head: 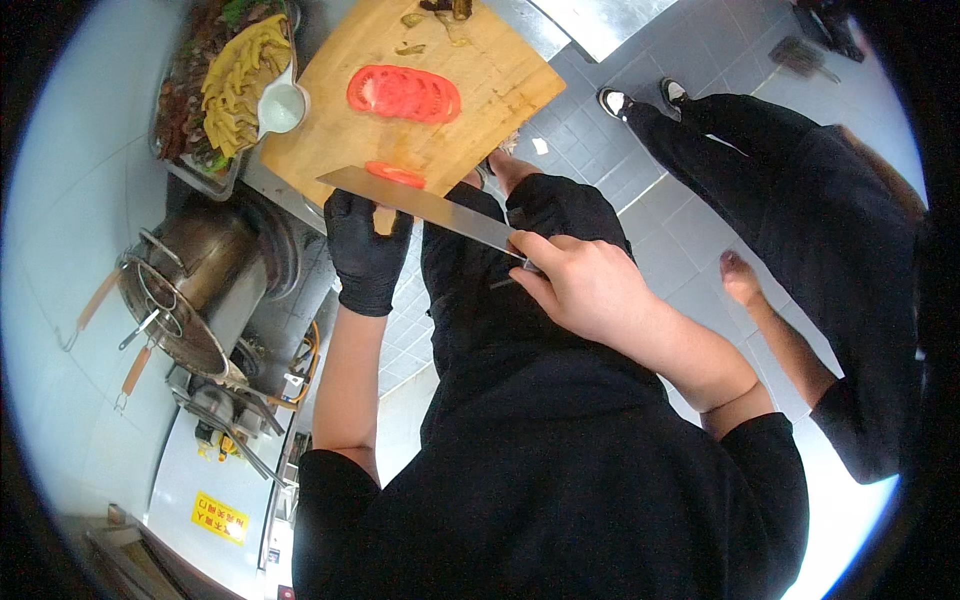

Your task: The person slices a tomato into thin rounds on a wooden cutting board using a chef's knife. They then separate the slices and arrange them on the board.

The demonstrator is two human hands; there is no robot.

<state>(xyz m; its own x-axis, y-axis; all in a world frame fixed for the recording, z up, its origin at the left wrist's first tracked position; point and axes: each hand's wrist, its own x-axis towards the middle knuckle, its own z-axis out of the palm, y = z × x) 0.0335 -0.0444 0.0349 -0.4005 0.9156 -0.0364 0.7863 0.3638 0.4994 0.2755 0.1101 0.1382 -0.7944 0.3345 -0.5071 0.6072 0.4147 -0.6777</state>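
My right hand [585, 281], bare, grips the handle of a long-bladed kitchen knife [427, 208]. The blade reaches left across the near edge of a wooden cutting board [315, 150]. My left hand [367, 255], in a black glove, is just under the blade at the board's edge. A tan piece shows by its fingers; whether it is held, or is bare skin, I cannot tell. Right beyond the blade lies a red tomato slice [395, 174]. Farther up the board, a row of overlapping tomato slices [403, 94] lies flat. Brownish-green scraps [411, 49] are scattered near the board's far end.
Left of the board, a metal tray [214, 184] holds yellow strips [240, 90] and dark food, with a white scoop [283, 105] on it. A large metal pot [202, 277] with wire strainers stands at left. Another person [810, 187] in black stands at right.
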